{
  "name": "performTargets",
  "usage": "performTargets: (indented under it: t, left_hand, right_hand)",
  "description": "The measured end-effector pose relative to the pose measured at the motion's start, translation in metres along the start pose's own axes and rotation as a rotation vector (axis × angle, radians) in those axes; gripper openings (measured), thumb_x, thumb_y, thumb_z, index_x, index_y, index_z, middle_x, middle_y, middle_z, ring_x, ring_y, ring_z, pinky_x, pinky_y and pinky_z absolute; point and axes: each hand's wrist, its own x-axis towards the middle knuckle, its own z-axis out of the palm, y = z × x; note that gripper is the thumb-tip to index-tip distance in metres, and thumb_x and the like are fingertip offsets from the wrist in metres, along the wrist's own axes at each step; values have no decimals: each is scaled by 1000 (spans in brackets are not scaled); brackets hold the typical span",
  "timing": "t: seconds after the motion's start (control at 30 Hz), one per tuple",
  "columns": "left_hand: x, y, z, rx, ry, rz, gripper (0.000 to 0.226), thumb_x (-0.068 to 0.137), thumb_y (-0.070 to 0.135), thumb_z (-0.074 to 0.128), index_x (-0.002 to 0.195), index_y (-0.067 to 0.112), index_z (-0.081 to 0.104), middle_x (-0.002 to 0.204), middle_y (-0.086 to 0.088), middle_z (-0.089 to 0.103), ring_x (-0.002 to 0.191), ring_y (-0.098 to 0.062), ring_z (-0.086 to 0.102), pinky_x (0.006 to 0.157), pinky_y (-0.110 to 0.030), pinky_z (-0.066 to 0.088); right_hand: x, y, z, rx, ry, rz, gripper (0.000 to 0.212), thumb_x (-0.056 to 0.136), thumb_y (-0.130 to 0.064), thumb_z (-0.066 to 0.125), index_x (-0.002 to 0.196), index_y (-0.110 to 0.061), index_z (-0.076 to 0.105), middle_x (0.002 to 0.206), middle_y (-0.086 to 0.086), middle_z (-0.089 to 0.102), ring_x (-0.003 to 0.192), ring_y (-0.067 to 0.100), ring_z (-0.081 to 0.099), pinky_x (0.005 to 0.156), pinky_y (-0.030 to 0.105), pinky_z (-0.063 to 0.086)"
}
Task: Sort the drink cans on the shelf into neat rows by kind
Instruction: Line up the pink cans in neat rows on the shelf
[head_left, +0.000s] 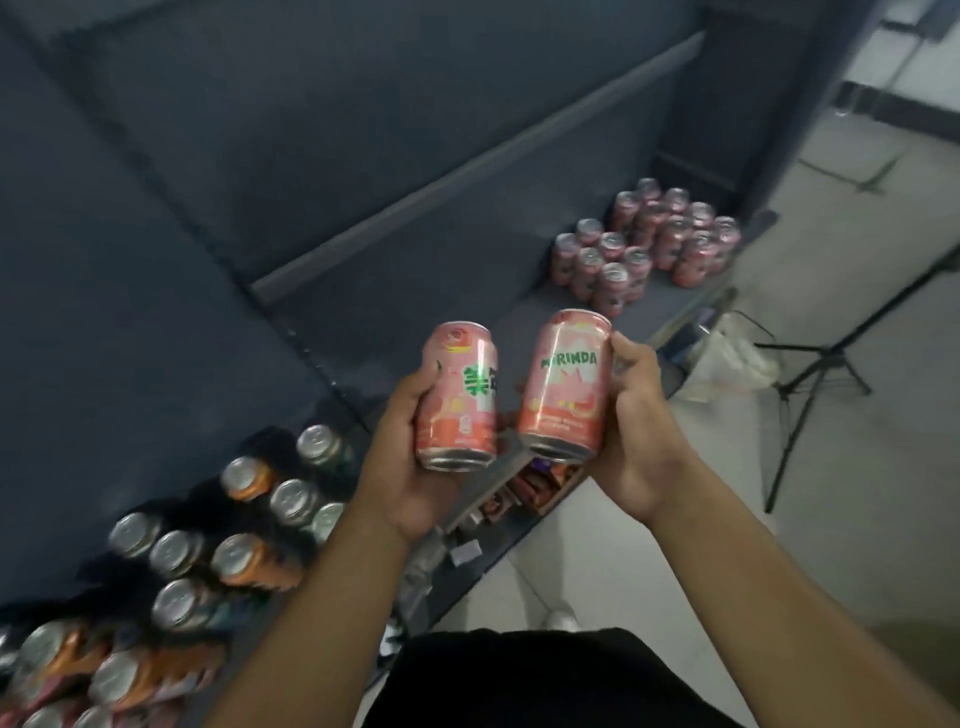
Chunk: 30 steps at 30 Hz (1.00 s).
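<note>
My left hand (402, 467) grips a pink can (457, 395) with green lettering, held upright above the shelf's front edge. Beside it, my right hand (636, 426) grips a second pink can (566, 387) marked Mirinda, tilted slightly left. The two cans are a little apart. Further along the dark shelf (415, 312), at the right end, several pink cans (649, 239) stand packed in rows. At the lower left stands a mixed group of orange cans (249, 558) and dark cans (322, 447), their silver tops showing.
A dark back panel (260, 130) rises behind the shelf. Below the shelf edge, a lower level holds small packets (530, 483). A black tripod (815, 374) stands on the pale floor (779, 519) at the right, near a white bag (737, 353).
</note>
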Motion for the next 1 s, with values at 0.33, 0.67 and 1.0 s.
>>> performTargets:
  t: [0.33,0.67,1.0]
  left_hand:
    - [82,-57,97,189,-155,-226,51,84,52,63,106,9,79,103,-17,68,75,-21,70,62,-31,61]
    - [196,-90,164,351,-325,-387,87,60,49,94,128,2,68,114,-20,69,89,-27,72,83,-41,59]
    - [353,-82,198,390,-230,-431,90,52,56,95,126,10,70,128,-17,69,110,-28,66,105,-47,48]
  right_hand:
    - [-23,-49,-109,158,233,-180,73,75,-52,74,136,-15,59,119,13,72,99,26,72,83,45,60]
    - [32,-109,-177,218,400,-143,42,101,-47,50,120,-12,64,102,17,76,96,34,72,79,42,62]
    - [166,-199,-211,44,393,-80,28,98,-33,60,111,-8,65,83,4,78,71,18,75,65,37,63]
